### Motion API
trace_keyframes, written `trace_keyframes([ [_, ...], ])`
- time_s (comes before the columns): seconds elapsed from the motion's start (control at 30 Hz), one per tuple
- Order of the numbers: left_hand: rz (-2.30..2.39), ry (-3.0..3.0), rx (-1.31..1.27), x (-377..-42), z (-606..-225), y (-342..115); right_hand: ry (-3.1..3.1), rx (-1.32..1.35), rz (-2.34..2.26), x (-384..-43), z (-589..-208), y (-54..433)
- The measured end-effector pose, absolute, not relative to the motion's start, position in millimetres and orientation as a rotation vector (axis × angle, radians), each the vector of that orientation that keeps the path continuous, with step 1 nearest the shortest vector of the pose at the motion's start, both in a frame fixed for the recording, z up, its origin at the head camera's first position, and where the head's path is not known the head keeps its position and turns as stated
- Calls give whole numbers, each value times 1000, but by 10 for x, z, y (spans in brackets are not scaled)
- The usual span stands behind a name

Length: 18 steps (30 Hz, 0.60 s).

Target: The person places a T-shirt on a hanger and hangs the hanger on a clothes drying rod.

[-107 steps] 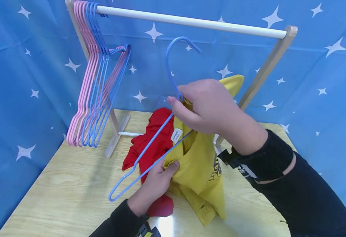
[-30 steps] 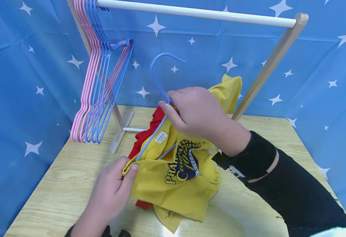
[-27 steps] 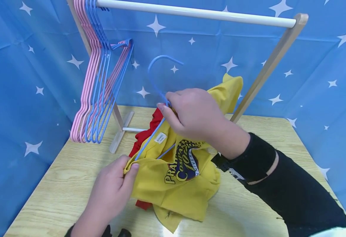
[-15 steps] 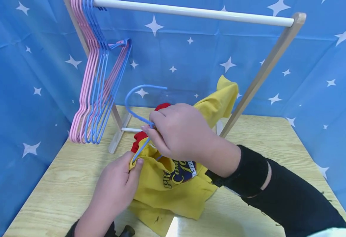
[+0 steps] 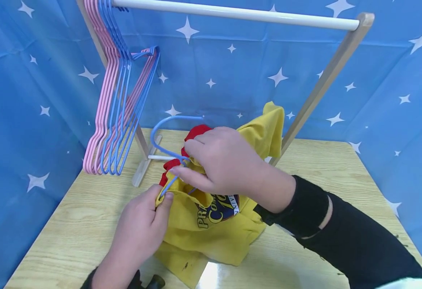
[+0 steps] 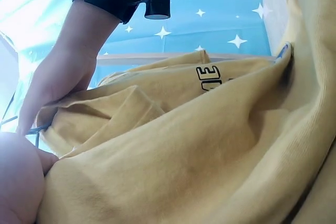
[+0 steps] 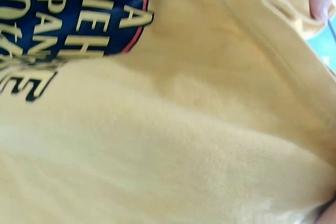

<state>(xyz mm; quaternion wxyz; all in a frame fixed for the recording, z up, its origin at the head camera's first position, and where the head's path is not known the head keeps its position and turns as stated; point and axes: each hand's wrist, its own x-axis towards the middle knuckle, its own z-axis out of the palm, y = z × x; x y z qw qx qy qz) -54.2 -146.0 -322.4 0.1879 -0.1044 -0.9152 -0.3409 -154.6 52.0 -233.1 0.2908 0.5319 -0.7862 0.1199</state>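
Note:
A yellow T-shirt (image 5: pixel 211 237) with a dark printed logo lies bunched at the table's middle. A blue clothes hanger (image 5: pixel 176 117) goes down into its neck opening, hook tilted to the left; its lower part is hidden in the cloth. My left hand (image 5: pixel 138 224) pinches the shirt's collar at the left side, against the hanger's arm. My right hand (image 5: pixel 229 160) grips the hanger just below the hook, thumb lying across its arm. Yellow cloth fills most of both wrist views, and the left wrist view shows both hands close together at the collar.
A clothes rack stands behind, with a white rail (image 5: pixel 232 13) and a wooden post (image 5: pixel 323 88) on the right. Several pink and blue hangers (image 5: pixel 104 120) hang at its left end. Red cloth (image 5: pixel 196 131) lies behind the shirt on the wooden table (image 5: pixel 70 241).
The hanger's left end has gone inside the collar. My left hand moved to the collar's left edge. Lately my right hand and the hook have come lower and left, bunching the neck.

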Motion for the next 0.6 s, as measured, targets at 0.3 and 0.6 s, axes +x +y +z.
trace_keyframes([
  [0.3,-998,-2538,-254,-539,-3225,-1537,-2127,1324,332,-1726,-2168,800],
  [0.6,-974,-2597,-175,-506,-3174,-1599,-2380,1380,289,-1834,-2080,1001],
])
